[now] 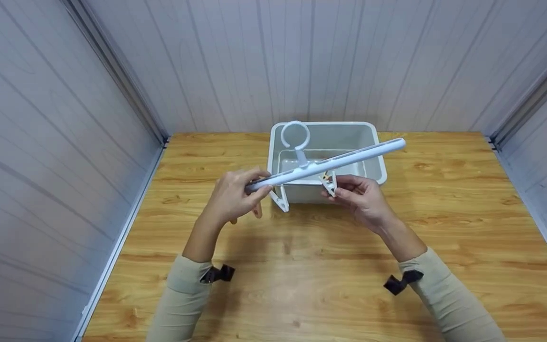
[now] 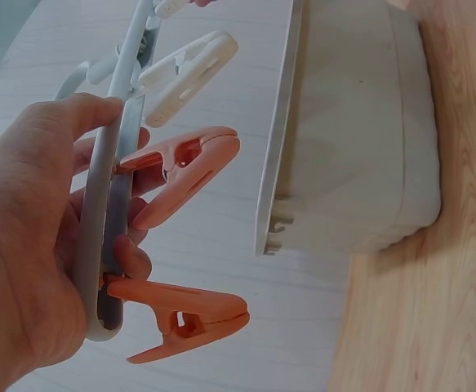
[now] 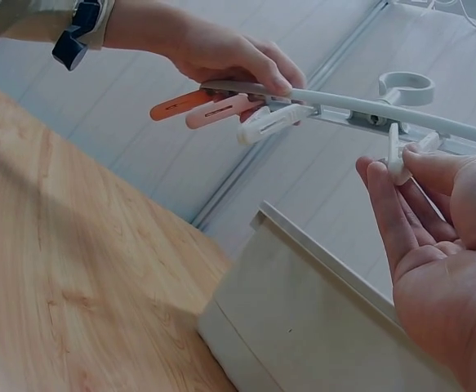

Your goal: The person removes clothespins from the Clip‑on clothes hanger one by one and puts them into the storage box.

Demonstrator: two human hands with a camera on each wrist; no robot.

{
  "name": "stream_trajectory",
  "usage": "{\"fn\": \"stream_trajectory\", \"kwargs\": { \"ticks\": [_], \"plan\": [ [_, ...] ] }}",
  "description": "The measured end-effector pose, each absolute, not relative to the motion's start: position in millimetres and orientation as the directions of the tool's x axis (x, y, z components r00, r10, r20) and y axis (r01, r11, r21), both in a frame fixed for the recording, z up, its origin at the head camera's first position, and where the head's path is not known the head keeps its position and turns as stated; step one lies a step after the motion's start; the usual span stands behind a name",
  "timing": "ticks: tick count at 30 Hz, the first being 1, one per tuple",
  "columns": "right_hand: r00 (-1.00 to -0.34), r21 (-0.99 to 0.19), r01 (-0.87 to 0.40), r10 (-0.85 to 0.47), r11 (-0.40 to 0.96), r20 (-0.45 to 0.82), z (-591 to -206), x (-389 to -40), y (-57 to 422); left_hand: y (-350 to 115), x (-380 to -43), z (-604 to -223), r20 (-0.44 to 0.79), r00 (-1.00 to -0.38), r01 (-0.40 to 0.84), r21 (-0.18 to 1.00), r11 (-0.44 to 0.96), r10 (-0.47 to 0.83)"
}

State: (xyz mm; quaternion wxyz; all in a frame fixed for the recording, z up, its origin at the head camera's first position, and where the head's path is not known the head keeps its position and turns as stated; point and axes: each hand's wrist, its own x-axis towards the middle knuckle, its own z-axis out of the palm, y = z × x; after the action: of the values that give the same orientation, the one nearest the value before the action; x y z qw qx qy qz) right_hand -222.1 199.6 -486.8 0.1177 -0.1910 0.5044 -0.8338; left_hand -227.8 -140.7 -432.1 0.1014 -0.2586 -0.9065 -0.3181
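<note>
A white clip hanger (image 1: 349, 159) with a ring-shaped hook (image 1: 296, 135) is held up in the air, its bar slanting up to the right. My left hand (image 1: 235, 194) grips the bar's left end, thumb on the near side. Below that end hang an orange clothespin (image 2: 184, 314), a pinkish-orange clothespin (image 2: 189, 171) and a white clothespin (image 2: 190, 75), best seen in the left wrist view. My right hand (image 1: 361, 199) pinches another white clothespin (image 1: 329, 184) under the middle of the bar, between thumb and fingers.
A pale rectangular plastic bin (image 1: 280, 192) stands on the wood-grain table (image 1: 287, 275) behind and below the hanger. Panelled walls (image 1: 235, 61) rise at the back and both sides.
</note>
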Motion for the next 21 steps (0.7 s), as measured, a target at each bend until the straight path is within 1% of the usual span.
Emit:
{"fn": "stream_trajectory", "kwargs": {
  "ticks": [4,8,15,21],
  "plan": [
    [-0.892,-0.886,0.023,-0.410,-0.462,0.190,-485.7,-221.6,201.6,-141.0,-226.6,-431.4,0.340,-0.846,0.534,0.520,0.667,0.412],
    [-0.864,-0.870,0.062,-0.463,-0.490,0.199,-485.5,-222.0,204.8,-140.3,-225.3,-430.4,0.336,-0.844,0.536,0.523,0.663,0.417],
    [-0.746,-0.814,0.166,-0.611,-0.557,0.266,-485.1,-224.0,207.3,-137.8,-224.6,-431.3,0.318,-0.843,0.538,0.508,0.673,0.434],
    [-0.663,-0.793,0.202,-0.676,-0.575,0.322,-484.1,-224.3,205.8,-137.8,-224.5,-431.3,0.331,-0.834,0.551,0.498,0.670,0.441]
  ]
}}
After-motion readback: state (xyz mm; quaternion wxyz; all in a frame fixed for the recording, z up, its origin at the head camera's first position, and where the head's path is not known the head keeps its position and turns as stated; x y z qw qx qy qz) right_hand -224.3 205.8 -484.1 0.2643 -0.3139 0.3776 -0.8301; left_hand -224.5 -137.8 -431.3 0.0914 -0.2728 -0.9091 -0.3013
